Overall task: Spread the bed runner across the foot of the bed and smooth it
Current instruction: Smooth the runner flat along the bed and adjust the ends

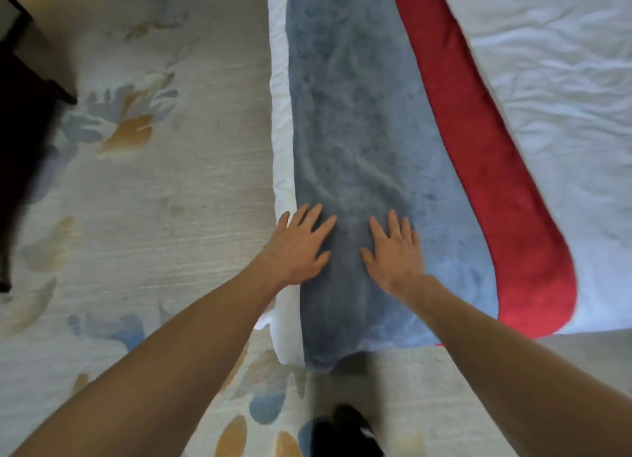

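1. Carpet [136, 200], pale with a floral print, fills the 9 o'clock side in the head view. Dark furniture [20, 114] sits at the 9–10 o'clock edge, a black shoe [345, 429] at 6 o'clock. White bed [564, 114] takes 12 to 3 o'clock, duvet creased.
2. Bed runner [359, 114]: blue-grey plush strip, lying on the bed along its carpet-side edge. It runs from 12 o'clock down to 6 o'clock, and the near end droops over the bed's edge. Red band [496, 183] follows its 3 o'clock side; cannot tell if that is a border or a turned-out lining.
3. Left hand [301, 248]: palm flat on the runner, about 7 o'clock of frame centre. Fingers are straight and spread, gripping nothing. The little finger reaches the white edge beside the runner.
4. Right hand [393, 251]: just beside it toward 5 o'clock, not touching it. Same pose: palm down, fingers straight, nothing held.
5. Handling, my read: soft, limp, light to medium weight, no stiffness, not fragile. The pile should grab the palm, and the smooth duvet beneath likely lets it slide. A hard push would probably bunch it, not flatten it. Faint ripples show at 12 o'clock of the hands.
6. Where to hold:
   - To shift it, pinch the hem at the near corners, 6 o'clock.
   - To smooth it, use flat palms and light pressure, stroking from mid-width out to both edges.
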Available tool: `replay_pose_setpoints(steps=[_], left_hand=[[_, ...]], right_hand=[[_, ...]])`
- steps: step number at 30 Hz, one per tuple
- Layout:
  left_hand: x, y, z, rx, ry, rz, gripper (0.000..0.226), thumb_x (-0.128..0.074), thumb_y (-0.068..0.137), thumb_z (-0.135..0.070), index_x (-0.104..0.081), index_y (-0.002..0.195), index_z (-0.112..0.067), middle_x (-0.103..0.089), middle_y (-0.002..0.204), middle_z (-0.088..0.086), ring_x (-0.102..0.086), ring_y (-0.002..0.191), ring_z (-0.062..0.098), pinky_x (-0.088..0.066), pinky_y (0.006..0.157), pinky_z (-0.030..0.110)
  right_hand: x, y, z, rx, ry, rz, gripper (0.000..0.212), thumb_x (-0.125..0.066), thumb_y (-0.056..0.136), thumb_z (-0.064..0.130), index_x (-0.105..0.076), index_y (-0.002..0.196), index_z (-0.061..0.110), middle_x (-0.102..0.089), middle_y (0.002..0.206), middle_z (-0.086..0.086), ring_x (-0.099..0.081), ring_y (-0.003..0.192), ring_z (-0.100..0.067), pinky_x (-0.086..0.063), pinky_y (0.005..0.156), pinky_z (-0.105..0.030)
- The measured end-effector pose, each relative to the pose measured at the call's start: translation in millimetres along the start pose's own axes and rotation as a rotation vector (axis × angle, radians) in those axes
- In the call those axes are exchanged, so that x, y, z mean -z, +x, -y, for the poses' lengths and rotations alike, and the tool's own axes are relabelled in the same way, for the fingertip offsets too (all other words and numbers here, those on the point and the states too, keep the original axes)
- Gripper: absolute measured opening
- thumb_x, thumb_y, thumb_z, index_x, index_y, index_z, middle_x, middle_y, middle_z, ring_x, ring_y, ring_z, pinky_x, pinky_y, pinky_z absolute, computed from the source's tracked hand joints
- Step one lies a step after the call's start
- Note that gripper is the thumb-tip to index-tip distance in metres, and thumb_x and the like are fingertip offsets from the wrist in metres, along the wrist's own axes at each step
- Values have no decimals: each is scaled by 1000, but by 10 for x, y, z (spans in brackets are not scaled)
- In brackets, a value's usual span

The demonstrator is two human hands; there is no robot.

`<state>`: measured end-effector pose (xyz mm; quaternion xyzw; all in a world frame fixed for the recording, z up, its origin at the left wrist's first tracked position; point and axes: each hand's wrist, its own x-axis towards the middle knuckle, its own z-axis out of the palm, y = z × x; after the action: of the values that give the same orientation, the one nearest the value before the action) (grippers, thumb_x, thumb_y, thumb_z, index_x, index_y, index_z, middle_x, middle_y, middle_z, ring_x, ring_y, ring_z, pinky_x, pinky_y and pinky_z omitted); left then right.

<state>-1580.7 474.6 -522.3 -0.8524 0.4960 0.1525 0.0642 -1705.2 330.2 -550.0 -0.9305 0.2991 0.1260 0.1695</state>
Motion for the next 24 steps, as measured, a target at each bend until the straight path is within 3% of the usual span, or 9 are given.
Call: replay_pose_setpoints(steps=[7, 12, 15, 19, 24], left_hand=[[160, 692, 369, -118, 58, -35, 67, -37, 93, -48, -12, 150, -22, -5, 158, 11, -5, 144, 31, -8, 116, 47], [352, 1401, 610, -238, 52, -170, 67, -34, 84, -50, -42, 140, -13, -37, 145, 20, -37, 131, 38, -33, 102, 49], [494, 1721, 702, -255, 47, -159, 65, -43, 89, -48, -33, 145, -16, -29, 151, 16, -29, 136, 35, -26, 108, 47], [808, 2006, 985, -290, 42, -169, 71, -28, 86, -54, -30, 146, -17, -26, 152, 15, -26, 138, 35, -25, 109, 49], [1126, 2414, 1437, -294, 52, -170, 68, -38, 95, -48, -14, 150, -17, -11, 157, 14, -15, 143, 31, -19, 113, 47]], right_hand=[[68, 477, 285, -53, 68, -97, 65, -37, 97, 46, -11, 152, 22, 2, 158, -16, 3, 146, -33, -2, 118, -45], [291, 998, 352, -126, 109, -178, 67, -38, 97, 44, -9, 152, 20, 4, 158, -17, 4, 145, -33, -3, 117, -45], [465, 1199, 341, -217, 127, -182, 68, -40, 97, 42, -9, 152, 19, 4, 158, -17, 3, 145, -34, -4, 117, -46], [697, 1566, 393, -312, 117, -208, 66, -43, 95, 41, -14, 151, 19, -2, 158, -17, -2, 145, -35, -6, 117, -45], [932, 1988, 667, -355, 152, -259, 65, -42, 97, 40, -13, 152, 19, -1, 158, -19, -1, 145, -34, -5, 117, -44]])
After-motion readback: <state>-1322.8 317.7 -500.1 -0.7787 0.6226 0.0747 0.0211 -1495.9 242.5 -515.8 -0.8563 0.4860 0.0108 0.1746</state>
